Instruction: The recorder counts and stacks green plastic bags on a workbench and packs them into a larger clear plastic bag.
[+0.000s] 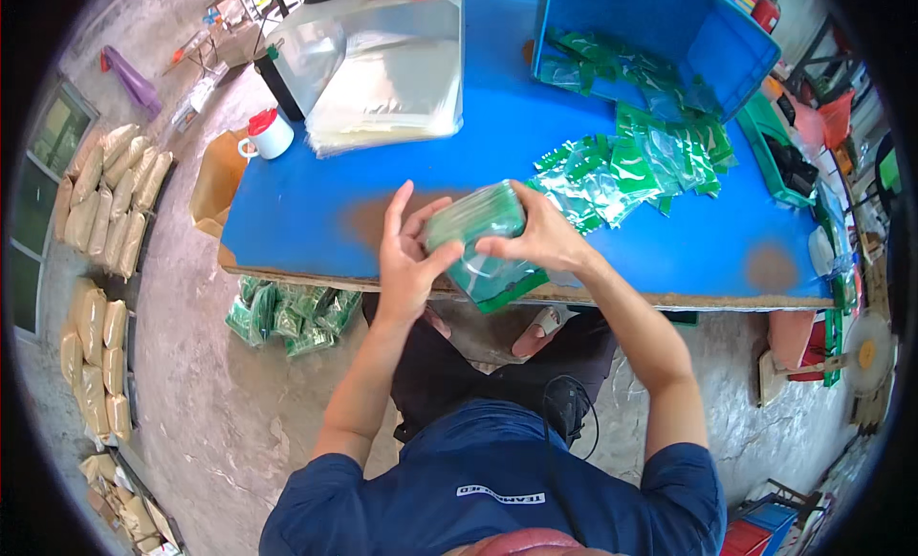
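Note:
Over the table's near edge, I hold a stack of green-and-clear plastic pouches (478, 217) between both hands. My left hand (409, 255) is at the stack's left side, its thumb against the edge and its index finger stretched up and away. My right hand (545, 233) grips the right side, fingers over the far edge and thumb across the near face. A green-edged part of a pouch (497, 281) hangs below the stack. Just beyond my right hand lies a loose spread of similar green-and-clear pouches (631, 169).
The blue table (316, 207) carries a tipped blue crate (660, 21) with more pouches, a pile of clear plastic sheets (392, 83) and a white mug (272, 135) with a red top. Bundled green packets (287, 312) lie on the floor. Filled tan bags (105, 197) are stacked at left.

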Action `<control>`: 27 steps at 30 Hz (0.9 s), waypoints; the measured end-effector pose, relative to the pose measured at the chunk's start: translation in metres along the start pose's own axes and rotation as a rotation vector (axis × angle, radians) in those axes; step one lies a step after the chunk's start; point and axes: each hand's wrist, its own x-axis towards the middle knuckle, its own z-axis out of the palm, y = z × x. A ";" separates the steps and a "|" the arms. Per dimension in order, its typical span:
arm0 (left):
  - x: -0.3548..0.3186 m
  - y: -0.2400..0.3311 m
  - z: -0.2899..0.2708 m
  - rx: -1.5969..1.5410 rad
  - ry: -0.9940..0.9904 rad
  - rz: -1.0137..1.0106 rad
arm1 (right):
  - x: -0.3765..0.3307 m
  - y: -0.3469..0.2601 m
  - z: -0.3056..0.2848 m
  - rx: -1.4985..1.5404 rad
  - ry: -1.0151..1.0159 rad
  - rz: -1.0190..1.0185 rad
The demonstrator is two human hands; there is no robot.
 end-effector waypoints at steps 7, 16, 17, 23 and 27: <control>0.008 -0.033 0.023 0.139 0.254 0.101 | -0.010 0.009 0.033 0.459 0.181 0.055; 0.097 -0.072 -0.062 0.616 0.261 0.155 | -0.041 0.092 0.047 0.896 0.325 0.405; 0.134 -0.065 -0.075 0.826 0.281 0.227 | -0.051 0.113 0.039 0.994 0.298 0.439; 0.272 -0.060 -0.225 1.435 0.305 0.369 | -0.046 0.115 0.051 1.113 0.429 0.429; 0.282 -0.080 -0.230 1.462 0.387 0.273 | -0.043 0.123 0.045 1.182 0.362 0.498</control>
